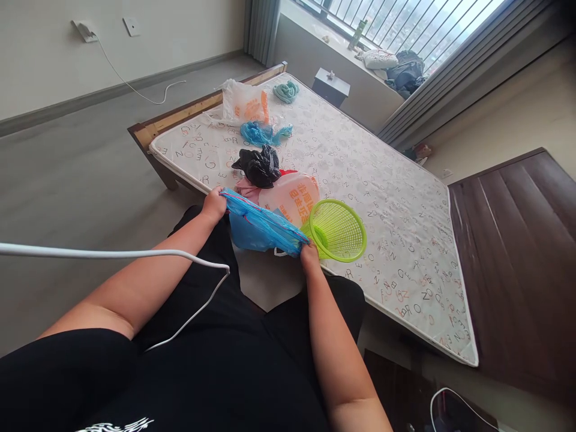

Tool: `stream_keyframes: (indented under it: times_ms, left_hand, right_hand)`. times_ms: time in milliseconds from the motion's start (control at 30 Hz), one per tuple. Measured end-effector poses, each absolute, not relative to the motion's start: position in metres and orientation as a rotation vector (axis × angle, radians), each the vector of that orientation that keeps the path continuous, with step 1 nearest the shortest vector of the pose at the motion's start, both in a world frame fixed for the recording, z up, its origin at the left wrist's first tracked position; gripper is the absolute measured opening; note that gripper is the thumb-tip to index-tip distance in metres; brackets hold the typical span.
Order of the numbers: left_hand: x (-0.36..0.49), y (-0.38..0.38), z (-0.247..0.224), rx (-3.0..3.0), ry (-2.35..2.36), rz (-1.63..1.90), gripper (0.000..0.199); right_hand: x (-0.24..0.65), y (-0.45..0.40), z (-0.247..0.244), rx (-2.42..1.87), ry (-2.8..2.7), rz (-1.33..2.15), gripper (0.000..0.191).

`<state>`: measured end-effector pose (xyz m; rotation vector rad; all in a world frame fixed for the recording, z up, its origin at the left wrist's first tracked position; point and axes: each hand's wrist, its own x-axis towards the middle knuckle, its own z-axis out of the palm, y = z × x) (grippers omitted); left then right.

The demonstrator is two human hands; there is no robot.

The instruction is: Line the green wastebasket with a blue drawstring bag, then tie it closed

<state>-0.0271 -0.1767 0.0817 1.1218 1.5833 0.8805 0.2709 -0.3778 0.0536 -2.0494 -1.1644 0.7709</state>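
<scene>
Accordingly, the left hand (214,204) and right hand (309,257) held a blue bag (265,225) by one long edge, one hand at each end, with that edge drawn nearly straight between them. The left fingers (219,194) were closed narrowly on the plastic; the right fingers (305,247) likewise pinched the far end, though the plastic and the angle hid most of each fingertip, so the exact placement could not be told.

A sound hold of this kind relied on three points: both grips set close to the ends of the edge, even tension across the span, and the hands kept level, so that the thin plastic neither creased nor tore.

The blue bag was located above the near edge of the mattress (396,282) — directly before the person's torso. Its body bellied downward below the taut edge, and a darker fold ran along its length. Its right end lay just in front of a lime-green basket (337,231), which rested on its side. Beyond it lay a white bag with orange print (292,198), a black bag (258,167), and a pink cloth (246,189).
</scene>
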Motion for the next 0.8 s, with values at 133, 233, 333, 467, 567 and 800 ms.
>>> stream_keyframes:
  times_ms: [133,233,333,467,567,800]
  left_hand:
    - [-0.023,-0.181,0.09,0.955,1.462,0.91,0.051]
    - [-0.016,-0.198,0.105,0.841,1.225,0.828,0.066]
    - [-0.001,-0.224,0.128,0.823,0.967,0.724,0.075]
    - [0.029,-0.261,0.167,0.893,0.868,0.821,0.07]
    - [0.058,-0.28,0.187,1.029,0.713,0.88,0.063]
    - [0.14,-0.276,0.179,1.652,0.558,0.872,0.041]
  right_hand:
    - [0.251,-0.376,0.082,-1.805,-0.95,0.943,0.047]
    - [0.243,-0.379,0.119,-1.408,-0.724,1.125,0.047]
    - [0.249,-0.383,0.164,-1.161,-0.582,1.176,0.041]
    - [0.275,-0.385,0.227,-1.01,-0.563,0.966,0.035]
    - [0.304,-0.384,0.266,-0.881,-0.563,0.701,0.034]
    - [0.369,-0.379,0.273,-0.833,-0.457,0.375,0.046]
